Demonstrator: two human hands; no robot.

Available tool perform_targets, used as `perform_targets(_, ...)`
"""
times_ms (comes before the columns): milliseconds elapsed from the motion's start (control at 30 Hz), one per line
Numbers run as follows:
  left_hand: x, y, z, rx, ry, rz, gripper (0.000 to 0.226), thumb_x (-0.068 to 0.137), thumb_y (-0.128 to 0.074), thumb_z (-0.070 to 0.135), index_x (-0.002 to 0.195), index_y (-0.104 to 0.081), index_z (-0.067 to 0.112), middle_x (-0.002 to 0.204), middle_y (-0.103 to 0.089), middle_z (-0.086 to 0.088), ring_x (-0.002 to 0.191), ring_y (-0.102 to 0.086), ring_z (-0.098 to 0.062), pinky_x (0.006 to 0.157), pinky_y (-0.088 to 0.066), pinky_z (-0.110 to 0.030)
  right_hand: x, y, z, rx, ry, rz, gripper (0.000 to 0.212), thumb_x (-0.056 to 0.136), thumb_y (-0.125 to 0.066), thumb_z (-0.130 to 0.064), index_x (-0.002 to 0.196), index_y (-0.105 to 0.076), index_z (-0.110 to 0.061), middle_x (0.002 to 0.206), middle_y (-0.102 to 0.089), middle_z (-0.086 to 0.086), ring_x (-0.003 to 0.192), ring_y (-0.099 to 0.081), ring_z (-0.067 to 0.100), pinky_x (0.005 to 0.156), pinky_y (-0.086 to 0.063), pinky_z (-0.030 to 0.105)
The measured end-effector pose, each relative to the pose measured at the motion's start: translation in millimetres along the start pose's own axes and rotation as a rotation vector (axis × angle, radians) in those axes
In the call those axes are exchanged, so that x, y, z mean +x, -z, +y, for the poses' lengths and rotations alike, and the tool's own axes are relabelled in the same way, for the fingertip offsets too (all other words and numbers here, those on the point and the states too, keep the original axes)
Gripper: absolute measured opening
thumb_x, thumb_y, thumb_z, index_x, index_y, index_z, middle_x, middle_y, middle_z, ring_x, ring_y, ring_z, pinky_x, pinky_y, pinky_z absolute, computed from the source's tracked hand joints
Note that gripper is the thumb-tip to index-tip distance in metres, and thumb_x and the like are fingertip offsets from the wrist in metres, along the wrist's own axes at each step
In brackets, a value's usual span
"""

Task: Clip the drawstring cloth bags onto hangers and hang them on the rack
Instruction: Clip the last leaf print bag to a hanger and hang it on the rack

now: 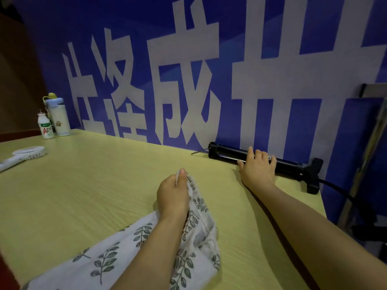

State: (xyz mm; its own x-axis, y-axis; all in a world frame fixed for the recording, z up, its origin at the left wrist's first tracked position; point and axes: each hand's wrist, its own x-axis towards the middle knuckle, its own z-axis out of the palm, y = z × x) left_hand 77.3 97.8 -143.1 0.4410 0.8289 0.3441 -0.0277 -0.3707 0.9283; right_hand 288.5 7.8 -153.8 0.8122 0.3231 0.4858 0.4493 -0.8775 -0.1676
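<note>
Pinches the gathered mouth of the leaf-print cloth bag [109, 262] in the left hand [173, 195] at mid-tabletop [94, 185], and lays the right hand [257, 168] across the black bar [228, 152] lying lengthwise along the far edge, without showing clasp or mere rest.

Left hand [172, 195] sits at lower centre, fingers curled in, thumb pinching the cloth bag [194, 237] by its edge. Right arm stretches up from the lower right, right hand [258, 167] palm down, fingers curled over the black tube [230, 152].
</note>
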Motion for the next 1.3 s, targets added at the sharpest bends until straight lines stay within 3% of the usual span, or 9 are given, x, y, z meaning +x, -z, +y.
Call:
perform_targets(167,5.8,-3.2,-2.6,0.012,0.001,0.002,0.051,0.098,-0.043,0.032,0.053,-0.025,0.016,0.050,-0.026,0.001,0.048,-0.023,-0.015,0.051,-0.019,-0.029,2.4,1.5,-1.2,-0.068,0.061,0.036,0.064,0.089,-0.042,-0.061,0.129,-0.051,-0.012,0.125,-0.053,0.008,0.122,-0.044,0.027,0.108,-0.031,0.044)
perform_targets(433,-4.2,0.2,4.9,-0.032,0.051,0.065,0.047,0.098,-0.041,0.036,0.056,-0.040,0.015,0.050,-0.036,0.000,0.049,-0.036,-0.016,0.049,-0.026,-0.027,-24.3,30.4,-5.6,-0.069,0.366,-0.042,0.057,0.087,-0.037,-0.068,0.115,-0.053,-0.021,0.102,-0.062,0.002,0.093,-0.057,0.020,0.082,-0.045,0.033)
perform_targets(567,-12.8,10.6,7.1,0.082,0.070,0.143,0.050,0.097,-0.038,0.038,0.082,-0.061,-0.004,0.097,-0.058,-0.020,0.076,-0.053,-0.029,0.074,-0.046,-0.035,-57.2,61.6,-18.6,-0.030,0.564,-0.059,0.053,0.090,-0.034,-0.065,0.111,-0.050,-0.020,0.098,-0.060,0.001,0.084,-0.056,0.017,0.069,-0.048,0.029)
perform_targets(733,-36.6,52.7,23.0,0.110,-0.004,0.231,0.043,0.100,-0.033,0.032,0.119,-0.056,0.001,0.140,-0.042,0.000,0.105,-0.053,-0.023,0.089,-0.040,-0.028,-93.2,108.8,-32.7,0.041,0.685,-0.025,0.052,0.089,-0.028,-0.065,0.109,-0.049,-0.022,0.093,-0.063,-0.002,0.072,-0.052,0.012,0.069,-0.051,0.026)
perform_targets(933,-54.6,117.2,50.0,0.010,-0.016,0.233,0.041,0.102,-0.029,0.029,0.139,-0.044,0.018,0.151,-0.036,0.004,0.134,-0.040,-0.021,0.108,-0.032,-0.035,-127.1,157.6,-43.1,0.100,0.692,0.026,0.058,0.085,-0.022,-0.070,0.103,-0.050,-0.022,0.083,-0.064,-0.003,0.068,-0.060,0.015,0.067,-0.056,0.030)
perform_targets(1000,-66.3,129.9,60.2,0.076,-0.101,0.307,0.039,0.101,-0.030,0.029,0.132,-0.050,0.014,0.151,-0.034,0.004,0.134,-0.038,-0.025,0.109,-0.032,-0.039,-136.0,169.9,-46.2,0.163,0.663,0.033,0.057,0.085,-0.023,-0.070,0.102,-0.051,-0.024,0.083,-0.065,-0.003,0.069,-0.061,0.014,0.066,-0.056,0.030)
perform_targets(1100,-81.8,146.7,80.8,0.210,-0.150,0.451,0.036,0.101,-0.029,0.030,0.095,-0.057,0.009,0.154,-0.026,0.003,0.135,-0.032,-0.031,0.110,-0.023,-0.044,-145.4,189.9,-50.6,0.233,0.621,0.028,0.057,0.086,-0.026,-0.069,0.105,-0.054,-0.024,0.084,-0.064,-0.004,0.071,-0.061,0.014,0.067,-0.056,0.030)
perform_targets(1200,-88.1,162.1,96.7,0.389,-0.385,0.379,0.040,0.101,-0.031,0.030,0.070,-0.050,0.013,0.157,-0.021,0.008,0.144,-0.022,-0.016,0.114,-0.012,-0.040,-155.7,209.6,-52.1,0.248,0.621,0.037,0.056,0.087,-0.027,-0.067,0.106,-0.055,-0.022,0.079,-0.059,-0.005,0.068,-0.058,0.012,0.060,-0.049,0.025)
perform_targets(1300,-86.6,166.2,108.6,0.485,-0.520,0.227,0.040,0.100,-0.033,0.032,0.070,-0.054,0.016,0.157,-0.020,0.011,0.146,-0.006,-0.004,0.117,-0.006,-0.036,-164.4,222.1,-54.1,0.272,0.617,0.046,0.057,0.088,-0.027,-0.067,0.105,-0.056,-0.021,0.078,-0.060,-0.004,0.067,-0.059,0.014,0.059,-0.049,0.026)
